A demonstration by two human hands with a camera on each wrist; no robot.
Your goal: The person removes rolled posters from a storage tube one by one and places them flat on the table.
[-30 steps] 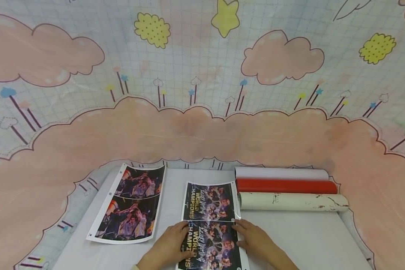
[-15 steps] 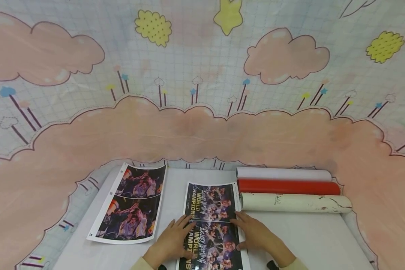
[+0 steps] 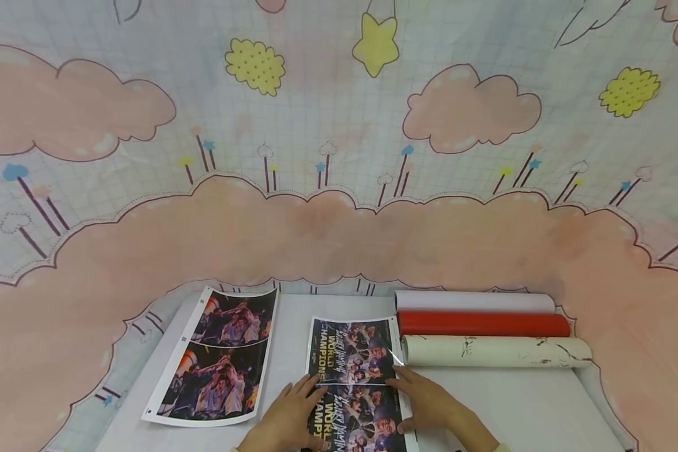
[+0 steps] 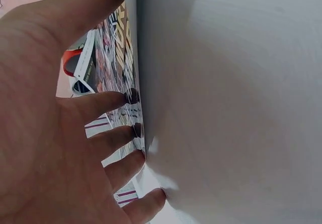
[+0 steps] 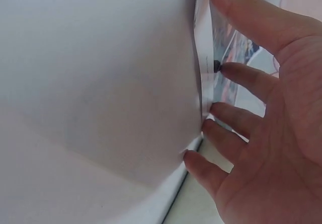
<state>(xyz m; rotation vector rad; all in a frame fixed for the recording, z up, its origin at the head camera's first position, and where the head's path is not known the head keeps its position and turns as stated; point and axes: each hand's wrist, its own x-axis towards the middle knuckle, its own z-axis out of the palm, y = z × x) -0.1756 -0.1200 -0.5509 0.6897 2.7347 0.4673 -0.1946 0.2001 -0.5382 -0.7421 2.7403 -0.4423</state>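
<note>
Evenly, we touch the poster (image 3: 357, 408) | left hand (image 3: 287, 413) 9 o'clock, right hand (image 3: 434, 403) 3 | long axis 12–6 | both spread wide

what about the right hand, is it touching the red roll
No, the right hand touches the edge of the world champions poster, and the red roll lies beyond the cream patterned roll.

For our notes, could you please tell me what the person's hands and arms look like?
The left hand and right hand are bare, no gloves or rings showing. A sliver of right sleeve shows, pale yellowish; the rest is out of view.
</note>
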